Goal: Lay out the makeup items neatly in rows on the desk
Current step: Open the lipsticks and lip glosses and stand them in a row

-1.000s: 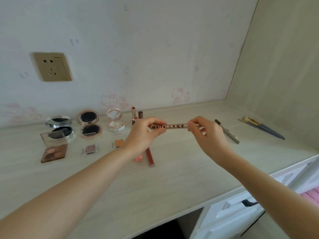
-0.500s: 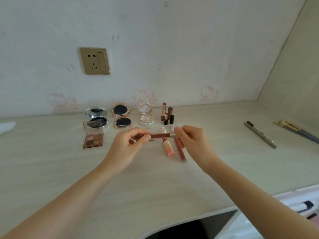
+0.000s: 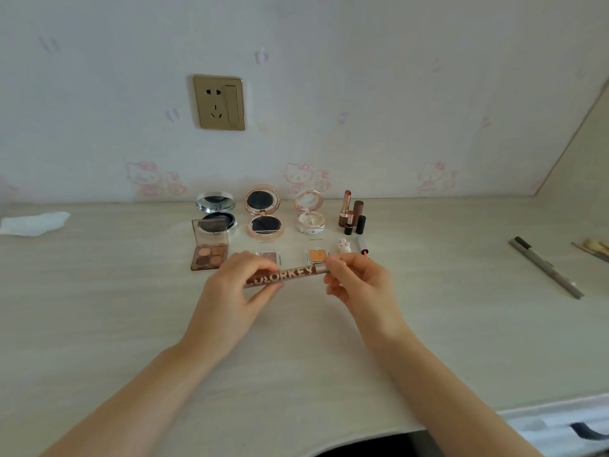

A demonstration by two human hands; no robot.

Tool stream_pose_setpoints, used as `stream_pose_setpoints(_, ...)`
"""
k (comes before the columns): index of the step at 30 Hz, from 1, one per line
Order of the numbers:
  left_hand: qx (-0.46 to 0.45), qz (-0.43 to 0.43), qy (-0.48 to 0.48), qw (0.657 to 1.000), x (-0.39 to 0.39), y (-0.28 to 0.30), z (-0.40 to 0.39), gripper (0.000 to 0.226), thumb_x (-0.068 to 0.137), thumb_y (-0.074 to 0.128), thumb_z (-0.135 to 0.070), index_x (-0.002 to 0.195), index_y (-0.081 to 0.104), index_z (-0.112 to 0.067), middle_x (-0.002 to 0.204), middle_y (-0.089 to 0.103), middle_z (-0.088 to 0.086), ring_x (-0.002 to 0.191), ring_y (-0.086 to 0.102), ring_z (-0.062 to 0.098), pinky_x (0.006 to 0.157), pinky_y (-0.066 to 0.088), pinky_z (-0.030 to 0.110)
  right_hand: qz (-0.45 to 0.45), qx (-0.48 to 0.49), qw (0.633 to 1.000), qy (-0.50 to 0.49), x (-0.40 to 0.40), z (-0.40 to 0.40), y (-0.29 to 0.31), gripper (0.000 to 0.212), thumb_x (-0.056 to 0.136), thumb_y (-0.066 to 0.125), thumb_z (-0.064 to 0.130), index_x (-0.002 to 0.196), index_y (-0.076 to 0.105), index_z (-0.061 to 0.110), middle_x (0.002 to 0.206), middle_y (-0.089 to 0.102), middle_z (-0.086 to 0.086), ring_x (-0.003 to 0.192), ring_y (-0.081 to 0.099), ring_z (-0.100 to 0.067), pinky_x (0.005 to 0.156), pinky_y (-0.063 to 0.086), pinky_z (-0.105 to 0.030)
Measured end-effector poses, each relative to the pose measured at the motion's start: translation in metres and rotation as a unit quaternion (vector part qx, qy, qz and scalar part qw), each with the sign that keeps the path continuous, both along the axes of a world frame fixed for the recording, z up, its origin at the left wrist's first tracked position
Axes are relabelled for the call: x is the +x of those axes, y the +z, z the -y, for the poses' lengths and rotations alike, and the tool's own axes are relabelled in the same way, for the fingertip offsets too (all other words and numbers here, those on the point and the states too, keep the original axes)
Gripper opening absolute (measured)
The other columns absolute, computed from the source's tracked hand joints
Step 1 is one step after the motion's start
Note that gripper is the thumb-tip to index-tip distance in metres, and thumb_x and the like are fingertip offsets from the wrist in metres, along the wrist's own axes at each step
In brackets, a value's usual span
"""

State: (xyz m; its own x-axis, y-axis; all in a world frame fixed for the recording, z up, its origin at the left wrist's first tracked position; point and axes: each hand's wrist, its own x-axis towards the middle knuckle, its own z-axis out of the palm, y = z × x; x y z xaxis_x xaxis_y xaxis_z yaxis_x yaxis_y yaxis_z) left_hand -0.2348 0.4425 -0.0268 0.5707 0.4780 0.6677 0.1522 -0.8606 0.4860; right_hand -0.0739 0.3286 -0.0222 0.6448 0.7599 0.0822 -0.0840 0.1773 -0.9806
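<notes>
Brown tube [image 3: 286, 276] between both hands.

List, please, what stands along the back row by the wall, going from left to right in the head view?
White tissue → silver compact → rose-gold compact → white compact → lipsticks.

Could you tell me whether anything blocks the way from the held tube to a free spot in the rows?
Nothing visible does. The tube is held in both hands above the bare desk in front of the rows.
</notes>
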Motion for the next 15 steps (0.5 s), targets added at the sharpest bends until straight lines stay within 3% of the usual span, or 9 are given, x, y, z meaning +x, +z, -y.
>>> stream_pose_setpoints(4, 0.074, -0.006, 0.012, 0.997, -0.001, -0.003, -0.002, 0.014, 0.079, 0.075, -0.015, 0.09, 0.066, -0.011, 0.088, 0.059, -0.005, 0.08, 0.06, 0.017, 0.07, 0.052, 0.037, 0.057, -0.019, 0.998, 0.018, -0.002, 0.003, 0.002, 0.011, 0.089, 0.064, 0.019, 0.086, 0.071, 0.01, 0.066, 0.068, 0.0, 0.061, 0.062, -0.01, 0.061, 0.052, -0.021)
stream_pose_setpoints(7, 0.143, -0.023, 0.024, 0.989, -0.001, -0.002, -0.003, 0.015, 0.088, 0.063, -0.026, 0.091, 0.066, -0.012, 0.089, 0.06, -0.003, 0.081, 0.059, 0.019, 0.07, 0.05, 0.037, 0.117, -0.04, 0.991, 0.041, -0.005, 0.005, 0.001, 0.012, 0.09, 0.062, 0.02, 0.087, 0.072, 0.013, 0.067, 0.07, -0.001, 0.057, 0.059, -0.008, 0.059, 0.052, -0.02)
stream_pose_setpoints(10, 0.179, -0.031, 0.015, 0.983, -0.001, -0.002, -0.003, 0.018, 0.088, 0.063, -0.025, 0.092, 0.069, -0.008, 0.087, 0.061, 0.0, 0.079, 0.059, 0.02, 0.069, 0.049, 0.037, 0.142, -0.034, 0.988, 0.05, -0.006, 0.007, 0.003, 0.014, 0.091, 0.061, 0.018, 0.085, 0.073, 0.015, 0.066, 0.071, 0.0, 0.054, 0.057, -0.007, 0.056, 0.05, -0.018)
stream_pose_setpoints(15, 0.132, -0.023, -0.016, 0.991, -0.003, -0.002, -0.006, 0.022, 0.084, 0.067, -0.022, 0.096, 0.072, -0.004, 0.087, 0.064, 0.002, 0.079, 0.06, 0.02, 0.071, 0.05, 0.037, 0.184, -0.025, 0.981, 0.061, -0.006, 0.011, 0.002, 0.014, 0.09, 0.062, 0.016, 0.086, 0.074, 0.022, 0.068, 0.073, 0.003, 0.056, 0.056, -0.001, 0.061, 0.048, -0.013)
